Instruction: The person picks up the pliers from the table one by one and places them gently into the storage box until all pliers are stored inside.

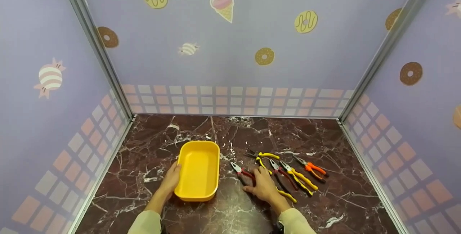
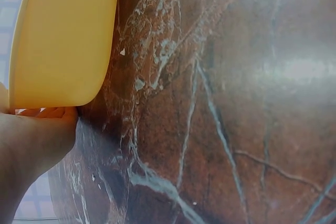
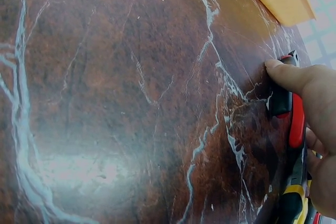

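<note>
Counter (image 1: 119, 198) with a dark reddish-brown, white-veined marble pattern, seen from above, with a person's left hand (image 1: 170, 180) and right hand (image 1: 264, 187) reaching in from the near side. The left hand grasps the left side of a yellow bin (image 1: 198, 169), which has rounded corners and stands upright on the counter, left of centre, its hollow facing up.

To the right of the bin, and apart from it, the right hand grasps the handles of red-and-black pliers (image 1: 240, 171). In the right wrist view, the thumb presses on the black handle, with the red handle just beside it. The silver jaws of this pair point away from the person and slightly toward the bin.

More tools lie close around and beyond the right hand. Yellow-handled long-nose pliers (image 1: 268, 154) rest behind it, handles spread apart. Further right come dark red pliers (image 1: 278, 169), yellow-and-black pliers (image 1: 293, 172) and, at the far right of the group, orange-and-black pliers (image 1: 310, 167). A yellow handle (image 1: 288, 195) shows beside the right wrist; what it belongs to is hidden.

Pale sleeves (image 1: 146, 223) cover the forearms. Behind, a lavender wall (image 1: 230, 72) carries printed doughnuts, a sweet and an ice-cream cone
</note>
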The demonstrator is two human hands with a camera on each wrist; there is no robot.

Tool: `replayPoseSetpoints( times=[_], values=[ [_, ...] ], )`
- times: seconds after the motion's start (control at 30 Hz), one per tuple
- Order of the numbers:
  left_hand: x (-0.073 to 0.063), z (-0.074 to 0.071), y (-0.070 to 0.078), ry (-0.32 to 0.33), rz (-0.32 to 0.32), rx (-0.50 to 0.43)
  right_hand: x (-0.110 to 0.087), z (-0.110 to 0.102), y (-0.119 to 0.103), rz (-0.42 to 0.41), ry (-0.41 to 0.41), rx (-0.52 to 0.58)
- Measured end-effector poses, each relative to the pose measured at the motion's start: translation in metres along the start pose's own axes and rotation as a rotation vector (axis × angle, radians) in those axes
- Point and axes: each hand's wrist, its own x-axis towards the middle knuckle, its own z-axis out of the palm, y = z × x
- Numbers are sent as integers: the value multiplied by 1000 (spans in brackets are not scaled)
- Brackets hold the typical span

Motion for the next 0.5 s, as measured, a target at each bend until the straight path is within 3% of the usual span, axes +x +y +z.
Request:
replayPoseSetpoints(
  times=[0.5],
  values=[
    [-1, -4, -3, -18, -17, -17, 0, 2, -2, -16, 11, 4]
  ],
)
